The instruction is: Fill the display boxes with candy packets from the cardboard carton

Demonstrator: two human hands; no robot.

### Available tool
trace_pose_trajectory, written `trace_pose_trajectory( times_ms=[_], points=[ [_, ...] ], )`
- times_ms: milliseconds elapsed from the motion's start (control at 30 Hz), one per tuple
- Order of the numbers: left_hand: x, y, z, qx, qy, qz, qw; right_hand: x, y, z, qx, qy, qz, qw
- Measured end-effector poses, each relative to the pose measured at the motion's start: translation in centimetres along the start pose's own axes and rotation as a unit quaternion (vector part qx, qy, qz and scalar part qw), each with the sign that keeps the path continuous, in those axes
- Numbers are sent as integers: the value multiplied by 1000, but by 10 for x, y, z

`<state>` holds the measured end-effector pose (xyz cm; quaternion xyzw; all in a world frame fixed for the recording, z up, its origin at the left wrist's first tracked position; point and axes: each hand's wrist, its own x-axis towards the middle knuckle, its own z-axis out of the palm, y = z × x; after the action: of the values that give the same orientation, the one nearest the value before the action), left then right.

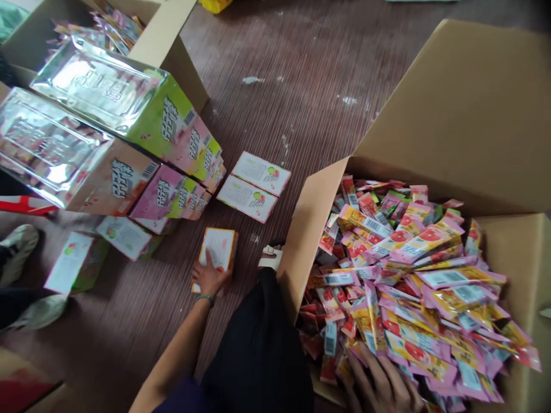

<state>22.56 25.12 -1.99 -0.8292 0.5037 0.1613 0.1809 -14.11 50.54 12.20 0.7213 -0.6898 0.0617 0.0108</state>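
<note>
My left hand [210, 279] grips a small white-topped box with yellow sides [220, 243] on the floor, fingers over its top and thumb at the right edge. Fingers slightly apart, my right hand [381, 381] reaches into the near side of a big cardboard carton [316, 212]. It touches the heap of pink and yellow sachets [424, 292] there, many printed with a red citrus slice. Whether any sachet lies under its fingers is hidden. Two white-topped boxes [253, 184] lie side by side beyond my left hand.
At the left stand stacks of printed display boxes [124, 178] with shiny clear tops. Behind them is another open carton [172, 34] of sachets. More white-topped boxes [71, 261] lie near another person's shoe [19, 252]. My own shoe [270, 256] is beside the carton.
</note>
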Motion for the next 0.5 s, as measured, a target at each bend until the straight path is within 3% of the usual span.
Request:
trace_pose_trajectory(
  times_ms=[67, 133, 233, 300, 400, 433, 500],
  points=[
    [2, 4, -2, 4, 6, -2, 1000, 1, 0, -1, -2, 4, -4, 1000],
    [15, 36, -20, 3, 52, 67, 996, 2, 0, -2, -2, 6, -8, 1000],
    [45, 118, -61, -5, 98, 249, 963, 5, -1, -4, 0, 4, -6, 1000],
    [68, 179, -82, -9, 95, 363, 927, 7, -2, -5, -1, 0, 3, 1000],
    [95, 244, -91, -5, 11, 372, 928, 10, -3, -7, -3, -9, 16, 1000],
    [101, 255, -88, -2, -10, 363, 932, 11, -2, -8, -1, -9, 17, 1000],
    [106, 257, -78, 5, -29, 352, 935, 10, -2, -8, 12, -6, 15, 1000]
  ],
)
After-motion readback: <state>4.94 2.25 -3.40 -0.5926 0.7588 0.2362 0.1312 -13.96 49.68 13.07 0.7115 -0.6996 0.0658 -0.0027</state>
